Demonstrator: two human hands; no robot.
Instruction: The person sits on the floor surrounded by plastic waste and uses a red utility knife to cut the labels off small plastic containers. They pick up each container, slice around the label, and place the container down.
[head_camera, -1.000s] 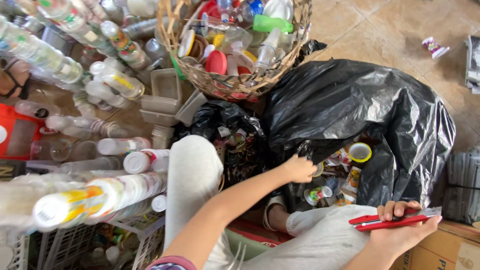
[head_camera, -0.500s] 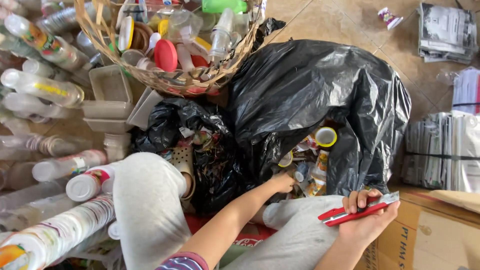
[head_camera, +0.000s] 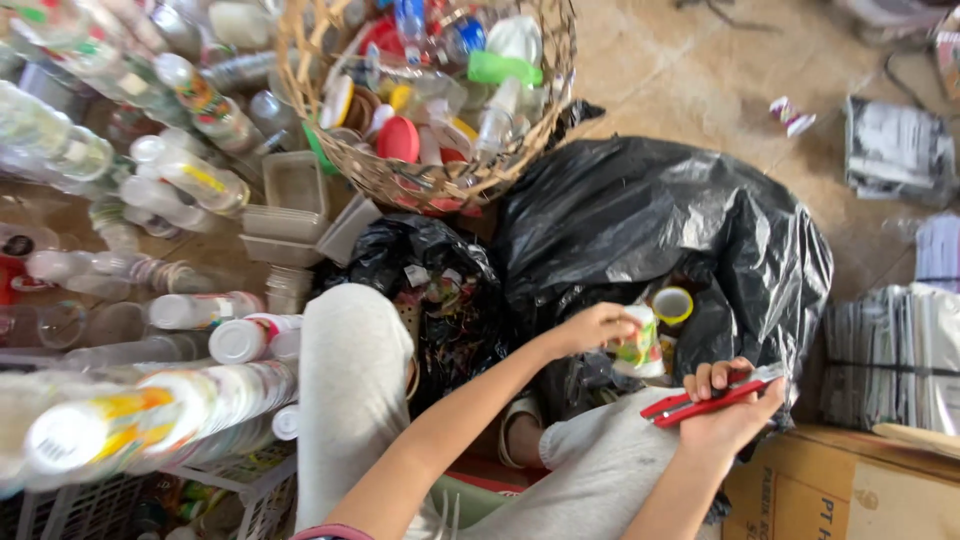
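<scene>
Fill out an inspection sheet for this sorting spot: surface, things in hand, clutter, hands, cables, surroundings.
Surface: tiled floor, mostly covered.
Things in hand: small printed cup; red utility knife.
Clutter: wicker basket of caps and bottles; black bag open; clear bottles piled on the left.
Hands: left hand grips the cup; right hand grips the knife.
Cables: nothing seen.
Surroundings: cardboard box; bundled paper stacks.

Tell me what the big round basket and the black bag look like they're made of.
Round woven basket: looks like wicker or rattan, matte tan, interlaced strands visible. Big black bag: thin plastic film, probably, glossy, crinkled with bright highlights.
</scene>
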